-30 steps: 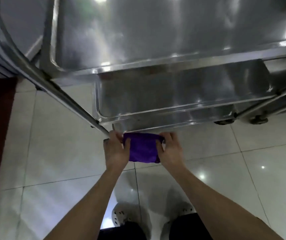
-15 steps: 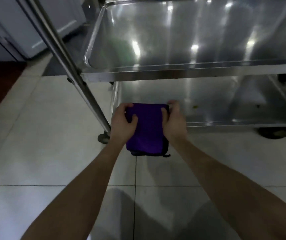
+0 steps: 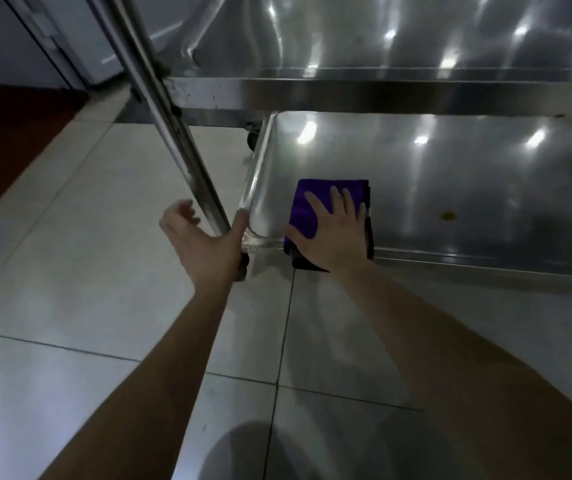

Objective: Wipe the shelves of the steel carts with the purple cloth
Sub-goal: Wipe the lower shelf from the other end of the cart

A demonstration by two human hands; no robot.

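The folded purple cloth [image 3: 329, 190] lies on the front-left corner of the steel cart's lower shelf [image 3: 450, 174], its near end hanging over the front rim. My right hand [image 3: 333, 237] presses flat on it with straight, spread fingers. My left hand [image 3: 204, 247] is at the foot of the cart's slanted corner post [image 3: 173, 133]. The thumb lies against the shelf corner and the fingers are spread to the left of the post, not closed round it. The upper shelf [image 3: 381, 88] overhangs the back of the lower one.
A small yellow spot [image 3: 448, 215] sits on the lower shelf to the right of the cloth. A black caster [image 3: 252, 140] shows under the cart's far left corner. Pale floor tiles [image 3: 69, 271] lie all around, a dark red strip [image 3: 7, 133] runs at the left, and grey cabinets [image 3: 69, 39] stand behind.
Both hands held the cloth in front of the cart. Now the cloth lies on the lower shelf under my right hand alone, and my left hand has moved left to the corner post.
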